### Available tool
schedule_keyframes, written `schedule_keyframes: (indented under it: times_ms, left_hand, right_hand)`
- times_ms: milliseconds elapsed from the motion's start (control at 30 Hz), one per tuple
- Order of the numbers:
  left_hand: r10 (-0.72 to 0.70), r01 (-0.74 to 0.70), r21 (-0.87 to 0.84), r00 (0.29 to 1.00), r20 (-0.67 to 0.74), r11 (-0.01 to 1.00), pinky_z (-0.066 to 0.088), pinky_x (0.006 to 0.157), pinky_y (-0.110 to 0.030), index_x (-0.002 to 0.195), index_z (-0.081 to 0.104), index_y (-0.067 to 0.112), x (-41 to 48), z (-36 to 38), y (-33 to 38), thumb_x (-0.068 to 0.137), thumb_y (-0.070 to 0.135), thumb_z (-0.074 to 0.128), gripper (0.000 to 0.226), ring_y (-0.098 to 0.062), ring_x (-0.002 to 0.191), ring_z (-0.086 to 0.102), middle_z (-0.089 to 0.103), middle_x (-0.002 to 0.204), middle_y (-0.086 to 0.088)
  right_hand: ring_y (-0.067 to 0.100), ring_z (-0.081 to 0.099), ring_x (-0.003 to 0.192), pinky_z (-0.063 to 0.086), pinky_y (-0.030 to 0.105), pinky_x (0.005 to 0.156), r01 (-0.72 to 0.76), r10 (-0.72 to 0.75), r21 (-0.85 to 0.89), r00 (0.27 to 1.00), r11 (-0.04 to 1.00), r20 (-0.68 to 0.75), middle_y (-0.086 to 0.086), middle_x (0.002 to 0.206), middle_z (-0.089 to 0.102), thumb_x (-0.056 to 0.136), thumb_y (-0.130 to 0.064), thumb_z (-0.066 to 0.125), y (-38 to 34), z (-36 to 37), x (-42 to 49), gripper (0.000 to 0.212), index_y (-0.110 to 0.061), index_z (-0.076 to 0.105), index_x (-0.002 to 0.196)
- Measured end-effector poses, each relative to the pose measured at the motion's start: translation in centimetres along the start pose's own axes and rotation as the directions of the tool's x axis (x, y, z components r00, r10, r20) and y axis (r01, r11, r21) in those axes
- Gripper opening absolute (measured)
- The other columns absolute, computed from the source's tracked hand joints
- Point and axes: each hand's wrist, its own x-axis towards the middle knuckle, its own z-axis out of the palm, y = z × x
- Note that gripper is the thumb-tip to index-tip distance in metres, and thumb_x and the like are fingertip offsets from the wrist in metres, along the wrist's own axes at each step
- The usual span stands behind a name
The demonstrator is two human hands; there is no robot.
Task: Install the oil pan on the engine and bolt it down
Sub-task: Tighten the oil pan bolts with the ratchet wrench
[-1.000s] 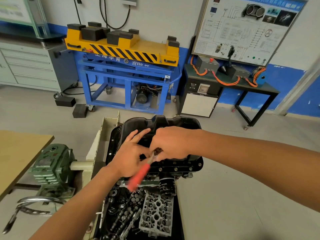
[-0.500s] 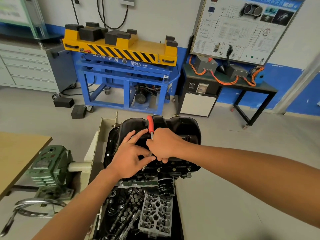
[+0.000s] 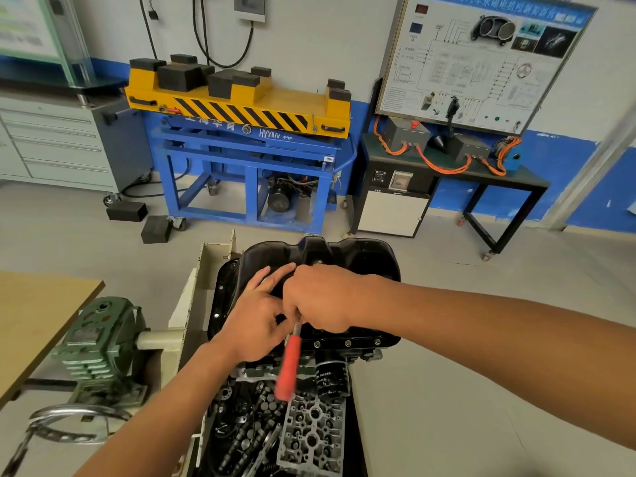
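Oil pan (image 3: 361,253), black, at frame centre, right hand (image 3: 320,297) gripping wrench (image 3: 289,366) near its head, red handle pointing toward lower edge, left hand (image 3: 254,321) just beside, fingers spread on pan

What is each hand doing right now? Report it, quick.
Left hand: open, fingers resting on the oil pan.
Right hand: closed, gripping the top of the red-handled wrench.

There is one oil pan (image 3: 361,256), one red-handled wrench (image 3: 289,363), one oil filter (image 3: 332,376), two black blocks (image 3: 126,211) (image 3: 156,229).
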Motion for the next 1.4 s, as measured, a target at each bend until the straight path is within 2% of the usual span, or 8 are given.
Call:
schedule_keyframes:
  times_ms: [167, 400, 600, 700, 867, 1100, 1233, 1400]
  left_hand:
    - [0.026, -0.026, 0.003, 1.000, 0.000, 1.000, 0.000, 0.124, -0.031, 0.078, 0.076, 0.031, -0.1, -0.1, 0.0, 0.094, 0.047, 0.053, 0.032, -0.001, 0.151, 0.014, 0.077, 0.095, 0.006]
    - [0.013, -0.013, 0.014, 1.000, -0.009, 1.000, 0.001, 0.124, -0.032, 0.072, 0.074, 0.033, -0.1, 0.1, 0.1, 0.091, 0.050, 0.054, 0.032, -0.002, 0.151, 0.016, 0.077, 0.092, 0.010]
    - [0.015, -0.015, 0.044, 1.000, 0.002, 0.999, 0.016, 0.121, -0.050, 0.070, 0.074, 0.029, 0.0, -0.1, 0.5, 0.085, 0.046, 0.060, 0.027, -0.009, 0.148, 0.028, 0.072, 0.110, 0.014]
    - [-0.003, 0.003, 0.024, 1.000, -0.031, 1.000, 0.009, 0.124, -0.040, 0.065, 0.075, 0.029, 0.0, -0.1, 0.7, 0.083, 0.044, 0.059, 0.028, -0.012, 0.145, 0.035, 0.076, 0.103, 0.010]
    - [-0.017, 0.018, 0.059, 1.000, -0.022, 0.998, 0.000, 0.124, -0.031, 0.066, 0.076, 0.027, -0.2, 0.1, 0.6, 0.088, 0.053, 0.054, 0.041, -0.002, 0.149, 0.020, 0.077, 0.093, 0.011]
    - [0.052, -0.050, 0.080, 0.998, -0.019, 0.996, 0.011, 0.123, -0.043, 0.080, 0.076, 0.029, -0.1, -0.1, 0.5, 0.095, 0.048, 0.055, 0.032, -0.017, 0.140, 0.041, 0.074, 0.104, 0.010]
    - [0.068, -0.066, 0.135, 0.998, -0.005, 0.989, 0.013, 0.123, -0.042, 0.095, 0.077, 0.029, 0.0, -0.1, 0.6, 0.096, 0.040, 0.049, 0.030, -0.023, 0.135, 0.049, 0.076, 0.104, 0.006]
    - [0.032, -0.036, 0.073, 0.998, 0.055, 0.997, 0.000, 0.125, -0.037, 0.105, 0.078, 0.026, -0.2, -0.3, 0.1, 0.096, 0.045, 0.050, 0.036, -0.007, 0.153, 0.014, 0.073, 0.119, -0.002]
  right_hand:
    - [0.015, 0.032, 0.052, 0.031, 0.028, 0.050, 0.060, -0.054, -0.142, 0.997, 0.988, 0.046, -0.001, 0.062, 0.030, 0.078, 0.005, 0.066, -0.7, 0.0, -0.6, 0.048, -0.017, 0.031, 0.054]
    - [0.014, 0.050, 0.064, 0.039, 0.029, 0.057, 0.001, 0.000, -0.012, 0.998, 1.000, 0.061, -0.004, 0.073, 0.055, 0.092, -0.015, 0.061, 0.2, 0.0, -0.6, 0.010, -0.014, 0.068, 0.085]
    - [0.013, 0.047, 0.055, 0.038, 0.032, 0.052, -0.256, 0.281, 0.197, 0.953, 0.946, -0.111, -0.004, 0.064, 0.048, 0.102, -0.031, 0.046, -0.3, 0.8, 0.5, 0.036, -0.025, 0.046, 0.066]
    - [0.020, 0.065, 0.052, 0.054, 0.034, 0.058, -0.344, 0.371, 0.243, 0.926, 0.907, -0.071, 0.000, 0.064, 0.062, 0.102, -0.025, 0.043, -0.4, 0.9, 1.3, 0.030, -0.012, 0.066, 0.087]
    - [0.015, 0.064, 0.038, 0.052, 0.030, 0.054, -0.476, 0.497, 0.377, 0.867, 0.795, 0.045, 0.007, 0.062, 0.070, 0.098, -0.023, 0.049, -0.5, 1.2, 2.1, 0.019, -0.008, 0.058, 0.089]
    - [0.024, 0.069, 0.059, 0.059, 0.043, 0.069, -0.274, 0.293, 0.355, 0.956, 0.894, 0.001, 0.009, 0.071, 0.069, 0.096, -0.026, 0.055, 0.4, -0.4, 1.5, 0.025, -0.008, 0.068, 0.083]
    - [0.024, 0.056, 0.072, 0.050, 0.039, 0.062, -0.039, 0.038, 0.052, 0.999, 0.998, 0.027, 0.007, 0.076, 0.065, 0.086, -0.010, 0.063, -0.7, -0.9, 0.9, 0.014, -0.011, 0.073, 0.076]
    - [0.017, 0.047, 0.068, 0.050, 0.034, 0.064, 0.052, -0.031, -0.190, 0.993, 0.980, 0.111, -0.004, 0.072, 0.047, 0.084, -0.001, 0.066, -0.8, -0.6, 0.4, 0.013, -0.012, 0.067, 0.077]
